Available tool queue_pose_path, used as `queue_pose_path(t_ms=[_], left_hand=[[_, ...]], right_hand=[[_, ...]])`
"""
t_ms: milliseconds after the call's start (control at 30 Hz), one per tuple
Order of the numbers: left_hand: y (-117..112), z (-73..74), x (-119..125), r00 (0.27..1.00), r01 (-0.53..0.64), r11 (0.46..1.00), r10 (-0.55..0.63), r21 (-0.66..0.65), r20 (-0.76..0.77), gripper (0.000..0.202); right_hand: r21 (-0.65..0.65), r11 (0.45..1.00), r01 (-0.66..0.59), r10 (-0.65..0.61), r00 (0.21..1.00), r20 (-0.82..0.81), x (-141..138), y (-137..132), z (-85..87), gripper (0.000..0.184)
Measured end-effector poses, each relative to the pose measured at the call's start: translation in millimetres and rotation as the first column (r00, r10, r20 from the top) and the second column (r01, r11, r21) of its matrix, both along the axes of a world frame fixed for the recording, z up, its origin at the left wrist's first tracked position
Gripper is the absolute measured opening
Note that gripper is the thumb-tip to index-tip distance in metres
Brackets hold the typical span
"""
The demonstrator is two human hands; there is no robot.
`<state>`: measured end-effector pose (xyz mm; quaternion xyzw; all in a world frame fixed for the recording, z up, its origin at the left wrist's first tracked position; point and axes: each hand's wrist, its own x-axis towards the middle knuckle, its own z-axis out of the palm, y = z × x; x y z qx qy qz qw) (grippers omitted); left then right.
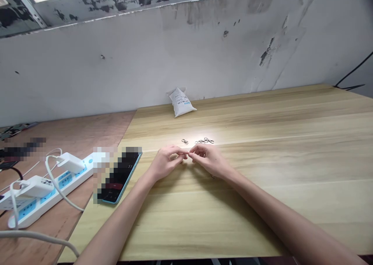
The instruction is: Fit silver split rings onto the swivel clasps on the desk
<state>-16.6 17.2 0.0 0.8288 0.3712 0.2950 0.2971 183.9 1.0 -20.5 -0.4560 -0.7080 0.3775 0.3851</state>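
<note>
My left hand (166,163) and my right hand (212,161) meet fingertip to fingertip over the wooden tabletop. Each is closed in a pinch, thumb against forefinger. Whatever lies between the fingertips is too small to make out. Just beyond the right fingers lies a little group of metal swivel clasps (206,140). A separate metal clasp (184,142) rests beyond the left fingertips. Another small metal piece (213,176) shows partly beneath my right wrist.
A phone (124,179) lies left of my left forearm. Farther left, a white power strip (62,187) with chargers and cables sits on a reddish board (87,129). A white plastic packet (182,103) stands by the wall (140,67).
</note>
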Motion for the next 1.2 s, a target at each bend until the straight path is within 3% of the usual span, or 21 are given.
queue_pose_path(t_ms=[267,433,567,767,967,1200], left_hand=[[-7,4.7,6,0.998,-0.049,0.998,0.05,-0.026,0.049,0.021],[-10,6.5,10,0.993,-0.092,0.994,0.096,-0.056,0.075,0.019],[-8,3.9,11,0.979,-0.122,0.979,0.145,-0.164,0.14,0.022],[-2,-3.6,8,0.951,-0.172,0.945,0.232,-0.278,0.203,0.027],[0,-8.0,5,0.961,-0.209,0.95,0.244,-0.233,0.131,0.021],[1,-5.6,3,0.963,-0.268,0.96,0.266,0.077,0.038,0.014]], right_hand=[[-0.101,0.995,-0.019,0.003,0.987,-0.158,-4,-1,2.0,0.02],[0.034,0.996,0.077,-0.074,0.994,-0.079,-4,-3,2.8,0.015],[0.159,0.981,0.112,-0.113,0.994,0.002,-5,-2,0.0,0.014],[0.176,0.98,0.089,-0.085,0.996,-0.029,-4,0,-3.7,0.016],[0.161,0.983,0.088,-0.078,0.995,-0.07,-3,1,-4.6,0.013],[0.162,0.982,0.1,-0.083,0.991,-0.107,0,2,-3.3,0.011]])
